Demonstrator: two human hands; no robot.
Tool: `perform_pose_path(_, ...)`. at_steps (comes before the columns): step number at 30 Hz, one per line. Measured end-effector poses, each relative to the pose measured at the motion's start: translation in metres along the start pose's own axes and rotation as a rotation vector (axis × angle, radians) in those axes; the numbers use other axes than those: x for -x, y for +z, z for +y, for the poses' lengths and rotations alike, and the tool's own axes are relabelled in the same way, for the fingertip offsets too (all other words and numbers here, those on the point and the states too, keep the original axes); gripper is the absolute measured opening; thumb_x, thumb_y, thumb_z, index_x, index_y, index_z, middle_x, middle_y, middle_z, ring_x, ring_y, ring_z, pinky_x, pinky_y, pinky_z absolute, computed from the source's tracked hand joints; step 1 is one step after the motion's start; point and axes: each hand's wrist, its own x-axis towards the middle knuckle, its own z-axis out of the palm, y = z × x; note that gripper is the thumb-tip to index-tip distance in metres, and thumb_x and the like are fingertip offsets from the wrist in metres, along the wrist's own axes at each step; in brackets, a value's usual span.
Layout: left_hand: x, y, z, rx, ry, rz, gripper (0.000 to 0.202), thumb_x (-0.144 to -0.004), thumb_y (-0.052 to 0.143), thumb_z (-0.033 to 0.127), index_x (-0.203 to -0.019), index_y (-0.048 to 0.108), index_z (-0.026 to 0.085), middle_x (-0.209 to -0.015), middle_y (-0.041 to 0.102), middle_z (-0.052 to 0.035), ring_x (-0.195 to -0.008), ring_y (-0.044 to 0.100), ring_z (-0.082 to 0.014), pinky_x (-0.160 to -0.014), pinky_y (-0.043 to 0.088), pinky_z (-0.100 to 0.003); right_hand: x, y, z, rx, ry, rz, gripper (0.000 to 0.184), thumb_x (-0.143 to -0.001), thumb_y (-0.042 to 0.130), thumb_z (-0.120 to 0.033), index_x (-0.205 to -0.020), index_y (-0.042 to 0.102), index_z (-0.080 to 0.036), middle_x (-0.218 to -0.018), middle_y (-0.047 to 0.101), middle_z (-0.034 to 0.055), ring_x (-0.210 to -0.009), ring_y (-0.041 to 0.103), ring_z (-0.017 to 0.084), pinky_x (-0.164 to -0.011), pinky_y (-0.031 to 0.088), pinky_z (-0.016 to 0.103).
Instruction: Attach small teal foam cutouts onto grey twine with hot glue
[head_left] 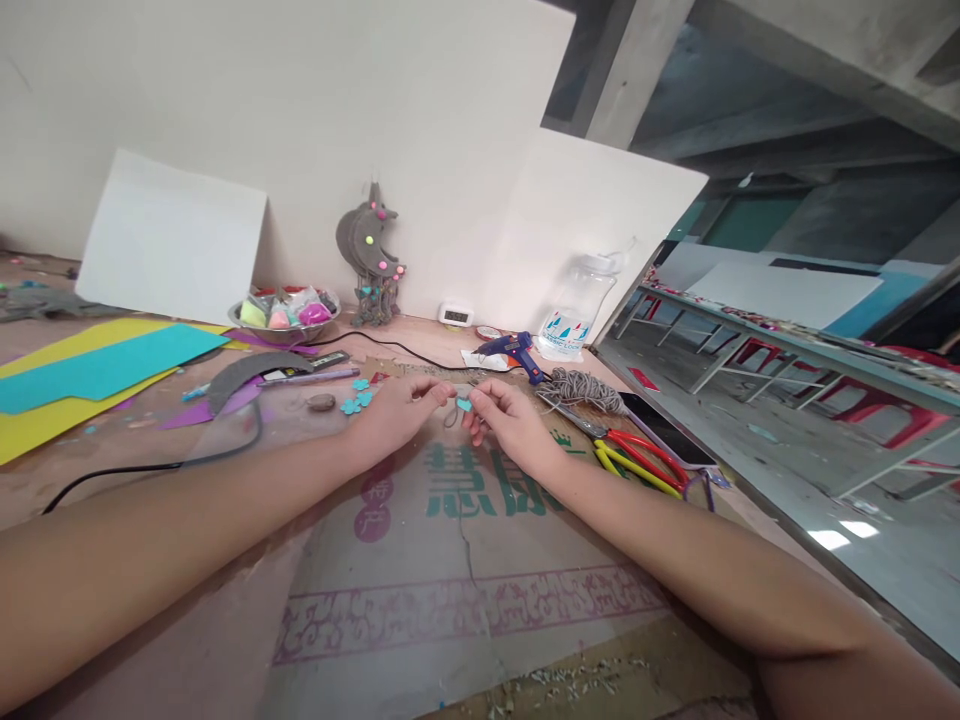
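My left hand [397, 412] and my right hand [506, 418] meet over a flattened cardboard sheet [450, 560] on the table. My right hand pinches a small teal felt piece [464, 404]. My left hand's fingers are pinched on a thin grey string [451, 412] that loops down between the hands. Several small teal felt flowers [355, 401] lie just left of my left hand.
A blue glue gun [516, 352] with a black cord, a grey yarn bundle [583, 388], scissors with red and yellow handles [637, 460] and a phone [664, 430] lie to the right. Teal and yellow felt sheets [97, 375], a bowl of pompoms [285, 315], a grey moon ornament [369, 250] and a bottle [577, 310] stand behind.
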Motion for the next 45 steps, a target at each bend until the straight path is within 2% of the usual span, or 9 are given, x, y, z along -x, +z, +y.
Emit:
perform_pose_path(10, 0.002, 0.0, 0.009, -0.062, -0.023, -0.049, 0.032, -0.082, 0.047, 0.043, -0.076, 0.066, 0.018, -0.075, 0.066, 0.0004, -0.071, 0.057, -0.0145, -0.064, 0.043, -0.023, 0.001, 0.0, -0.002, 0.068, -0.024, -0.013, 0.034, -0.08, 0.054, -0.052, -0.076, 0.049, -0.019, -0.062, 0.057, -0.0025, -0.049, 0.051, 0.01, -0.049, 0.045, 0.024)
perform_pose_path(19, 0.001, 0.001, 0.0, -0.08, 0.016, -0.032, 0.034, -0.085, 0.043, 0.043, -0.081, 0.065, 0.017, -0.078, 0.066, -0.0005, -0.077, 0.058, -0.0167, -0.066, 0.042, -0.026, 0.001, 0.002, -0.003, 0.054, 0.02, 0.001, 0.032, -0.078, 0.057, -0.05, -0.075, 0.051, -0.019, -0.062, 0.057, -0.003, -0.048, 0.049, 0.008, -0.046, 0.042, 0.022)
perform_pose_path(25, -0.001, 0.002, -0.005, 0.043, -0.012, 0.015, 0.038, -0.089, 0.035, 0.044, -0.089, 0.062, 0.018, -0.092, 0.067, -0.003, -0.09, 0.058, -0.018, -0.081, 0.043, -0.028, 0.001, 0.001, -0.004, 0.044, 0.004, 0.011, 0.03, -0.08, 0.055, -0.048, -0.074, 0.049, -0.019, -0.061, 0.056, -0.0035, -0.048, 0.049, 0.008, -0.047, 0.042, 0.022)
perform_pose_path(30, -0.001, 0.001, -0.003, 0.02, -0.019, 0.054, 0.025, -0.088, 0.038, 0.036, -0.079, 0.055, 0.019, -0.081, 0.06, -0.0005, -0.083, 0.056, -0.0159, -0.077, 0.041, -0.027, 0.002, 0.001, -0.004, 0.036, 0.004, 0.001, 0.03, -0.082, 0.054, -0.047, -0.074, 0.048, -0.019, -0.062, 0.056, -0.0027, -0.049, 0.049, 0.009, -0.047, 0.042, 0.022)
perform_pose_path(35, 0.0, -0.002, -0.001, -0.089, -0.031, 0.039, 0.029, -0.088, 0.032, 0.033, -0.065, 0.044, 0.019, -0.063, 0.049, 0.0022, -0.068, 0.05, -0.0148, -0.065, 0.037, -0.027, 0.002, 0.001, -0.003, 0.048, 0.003, 0.0, 0.03, -0.082, 0.053, -0.047, -0.075, 0.048, -0.019, -0.063, 0.056, -0.0023, -0.05, 0.049, 0.009, -0.047, 0.042, 0.021)
perform_pose_path(38, 0.0, -0.001, -0.001, -0.065, -0.01, 0.029, 0.038, -0.089, 0.032, 0.043, -0.066, 0.05, 0.019, -0.065, 0.054, 0.0013, -0.069, 0.052, -0.0154, -0.066, 0.038, -0.027, 0.002, 0.001, -0.003, 0.052, 0.0, -0.007, 0.031, -0.081, 0.054, -0.049, -0.075, 0.048, -0.019, -0.063, 0.056, -0.002, -0.051, 0.05, 0.009, -0.047, 0.042, 0.021)
perform_pose_path(40, 0.0, 0.0, -0.001, -0.009, -0.001, 0.018, 0.039, -0.088, 0.035, 0.047, -0.076, 0.058, 0.018, -0.076, 0.062, -0.0008, -0.077, 0.056, -0.0168, -0.071, 0.041, -0.027, 0.001, 0.001, -0.004, 0.058, 0.002, -0.012, 0.033, -0.08, 0.055, -0.05, -0.074, 0.049, -0.019, -0.062, 0.056, -0.0023, -0.051, 0.05, 0.009, -0.047, 0.043, 0.022)
perform_pose_path(42, 0.0, 0.0, 0.0, 0.031, -0.001, -0.002, 0.039, -0.086, 0.039, 0.048, -0.086, 0.064, 0.017, -0.085, 0.066, -0.0023, -0.084, 0.058, -0.0181, -0.074, 0.043, -0.027, 0.001, 0.001, -0.004, 0.068, 0.005, -0.015, 0.033, -0.079, 0.055, -0.051, -0.074, 0.049, -0.019, -0.061, 0.056, -0.0027, -0.049, 0.049, 0.009, -0.047, 0.042, 0.022)
perform_pose_path(45, 0.001, 0.001, 0.004, 0.017, -0.016, -0.034, 0.036, -0.083, 0.044, 0.046, -0.085, 0.066, 0.018, -0.083, 0.067, -0.0016, -0.08, 0.058, -0.0176, -0.071, 0.044, -0.026, 0.001, 0.001, -0.004, 0.078, 0.004, -0.016, 0.032, -0.079, 0.056, -0.05, -0.073, 0.05, -0.019, -0.061, 0.055, -0.0032, -0.047, 0.049, 0.009, -0.047, 0.042, 0.023)
